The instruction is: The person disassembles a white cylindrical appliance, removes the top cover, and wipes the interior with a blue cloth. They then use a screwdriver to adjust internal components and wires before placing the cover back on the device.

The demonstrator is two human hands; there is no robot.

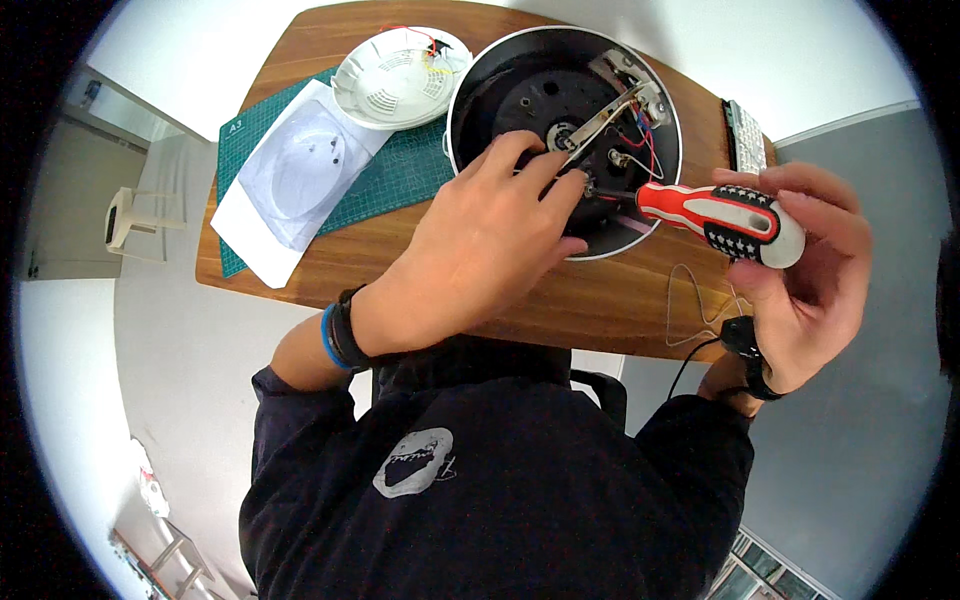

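My right hand (810, 305) is wrapped round a red, white and black screwdriver (700, 210), whose shaft points left into a round black metal housing (530, 55). My left hand (480, 240) reaches into that housing with curled fingers at the screwdriver's tip; what they grip there is hidden. Just above the fingertips a metal strip (605, 120) runs up to a bracket (635, 85), with red and blue wires (645, 135) beside it and dark fittings on the housing's floor.
A wooden table (580, 310) carries a green cutting mat (410, 170), a white plastic cover (390, 75) with thin wires, and white paper (255, 240) under a clear sheet with small dark pieces. A keyboard (745, 135) lies at the right edge; a white stool (125, 215) stands at left.
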